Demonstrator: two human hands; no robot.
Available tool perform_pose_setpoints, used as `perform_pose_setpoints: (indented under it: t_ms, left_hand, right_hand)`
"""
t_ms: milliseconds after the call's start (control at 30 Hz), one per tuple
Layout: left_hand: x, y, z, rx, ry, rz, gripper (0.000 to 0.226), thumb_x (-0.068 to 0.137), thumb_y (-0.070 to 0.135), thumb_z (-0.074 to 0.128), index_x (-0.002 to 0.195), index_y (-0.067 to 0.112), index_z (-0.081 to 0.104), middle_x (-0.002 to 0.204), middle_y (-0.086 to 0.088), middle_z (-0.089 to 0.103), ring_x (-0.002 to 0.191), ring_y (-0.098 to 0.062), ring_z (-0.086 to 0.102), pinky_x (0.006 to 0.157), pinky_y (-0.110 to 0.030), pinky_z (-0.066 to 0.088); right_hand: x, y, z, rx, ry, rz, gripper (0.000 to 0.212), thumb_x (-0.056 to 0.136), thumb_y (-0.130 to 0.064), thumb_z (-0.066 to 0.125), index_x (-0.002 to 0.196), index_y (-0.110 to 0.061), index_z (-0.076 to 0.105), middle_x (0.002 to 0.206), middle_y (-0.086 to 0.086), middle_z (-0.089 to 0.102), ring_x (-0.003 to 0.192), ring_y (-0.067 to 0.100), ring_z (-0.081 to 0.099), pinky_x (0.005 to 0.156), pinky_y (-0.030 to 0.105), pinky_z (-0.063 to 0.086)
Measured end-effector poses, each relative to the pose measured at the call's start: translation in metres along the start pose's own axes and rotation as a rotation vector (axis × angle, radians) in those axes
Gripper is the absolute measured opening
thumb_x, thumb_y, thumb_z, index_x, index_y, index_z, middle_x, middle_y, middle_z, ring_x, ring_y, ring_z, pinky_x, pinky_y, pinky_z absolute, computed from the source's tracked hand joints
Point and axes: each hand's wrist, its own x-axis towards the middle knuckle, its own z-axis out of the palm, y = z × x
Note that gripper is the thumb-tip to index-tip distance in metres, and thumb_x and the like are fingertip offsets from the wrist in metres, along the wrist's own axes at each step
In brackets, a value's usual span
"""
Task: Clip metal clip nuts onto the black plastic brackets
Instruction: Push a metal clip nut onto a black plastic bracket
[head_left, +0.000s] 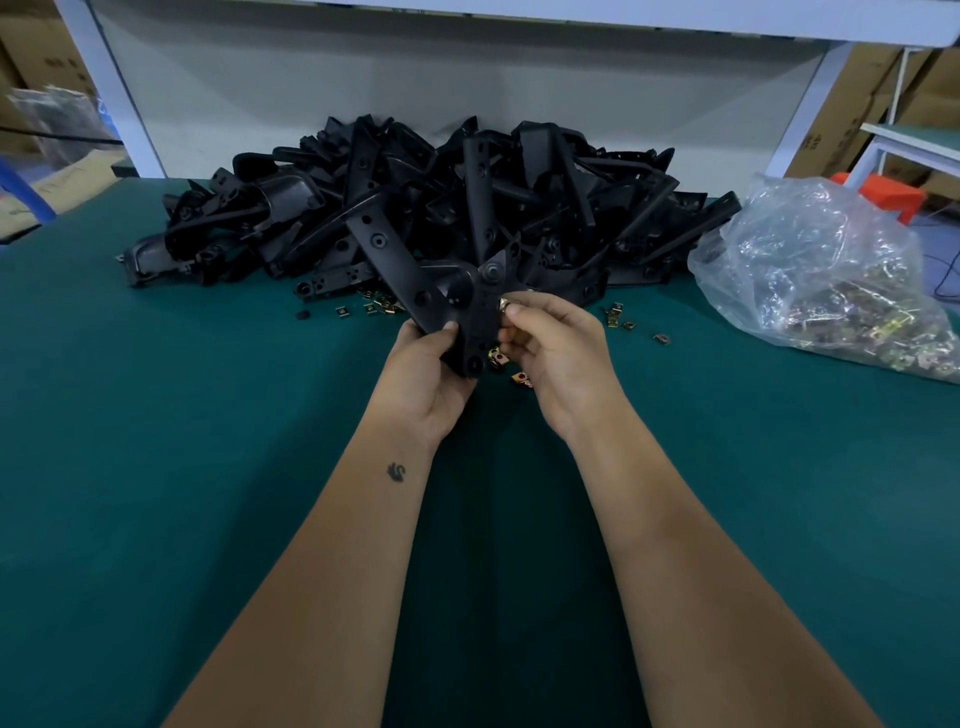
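Note:
My left hand (423, 371) grips the lower end of a black plastic bracket (415, 270), a forked part held up over the green table, thumb on its front face. My right hand (553, 351) pinches a small brass-coloured metal clip nut (505, 305) against the bracket's right edge. Several loose clip nuts (382, 306) lie on the mat just behind and under my hands, with more clip nuts (618, 317) to the right.
A big heap of black brackets (426, 202) fills the back of the green table (208, 467). A clear plastic bag of clip nuts (826, 280) lies at the right. A white shelf frame (119, 98) stands behind, with cardboard boxes beyond it.

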Motion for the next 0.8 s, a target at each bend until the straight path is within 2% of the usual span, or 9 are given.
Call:
perform_pose_setpoints:
  t_ms: [133,367,567,633,700,800]
  left_hand:
    - [0.001,0.001,-0.002,0.013,-0.024,0.016,0.026,0.103,-0.001,0.037,0.099,0.016,0.056,0.086,0.000,0.076,0.072,-0.012,0.071,0.057,-0.025,0.054]
    - [0.000,-0.001,-0.002,0.051,-0.053,0.049,0.030,0.101,-0.005,0.037,0.103,0.017,0.056,0.103,-0.005,0.072,0.092,-0.018,0.069,0.070,-0.030,0.058]
    - [-0.001,-0.001,-0.001,0.022,-0.051,0.085,0.025,0.101,-0.001,0.043,0.110,0.018,0.055,0.106,-0.005,0.071,0.094,-0.019,0.068,0.084,-0.031,0.058]
    - [-0.001,-0.001,0.000,-0.019,-0.049,0.098,0.019,0.099,0.008,0.055,0.114,0.020,0.054,0.109,-0.004,0.072,0.098,-0.018,0.070,0.089,-0.034,0.057]
    - [-0.003,0.000,0.000,-0.022,-0.053,0.104,0.028,0.094,0.016,0.066,0.118,0.021,0.053,0.110,-0.002,0.073,0.098,-0.015,0.072,0.086,-0.031,0.058]
    - [-0.004,-0.002,0.000,0.097,-0.085,0.136,0.033,0.090,0.014,0.070,0.118,0.021,0.055,0.112,-0.002,0.074,0.103,-0.016,0.071,0.089,-0.033,0.058]
  right_hand:
    - [0.000,0.002,0.002,-0.085,-0.016,0.001,0.017,0.093,0.001,0.058,0.086,-0.009,0.069,0.076,0.005,0.067,0.065,0.012,0.061,0.065,0.025,0.051]
    - [-0.001,0.000,0.004,0.036,0.001,0.033,0.019,0.093,0.002,0.055,0.082,-0.009,0.066,0.066,0.000,0.063,0.059,0.011,0.057,0.060,0.022,0.048]
    - [-0.003,0.002,0.008,-0.001,-0.032,0.038,0.011,0.094,-0.002,0.059,0.089,-0.009,0.067,0.076,0.003,0.066,0.065,0.010,0.058,0.063,0.021,0.051]
    - [-0.004,0.002,0.010,-0.012,-0.037,0.036,0.012,0.094,-0.003,0.060,0.088,-0.010,0.068,0.077,0.002,0.066,0.066,0.011,0.058,0.065,0.023,0.051]
    - [-0.006,0.004,0.012,-0.022,-0.054,0.026,0.012,0.094,-0.005,0.060,0.087,-0.010,0.068,0.080,0.003,0.067,0.072,0.014,0.059,0.072,0.027,0.052]
    - [-0.009,0.006,0.015,-0.041,-0.059,-0.010,0.007,0.092,-0.006,0.063,0.088,-0.007,0.068,0.095,0.016,0.067,0.092,0.026,0.061,0.091,0.041,0.051]
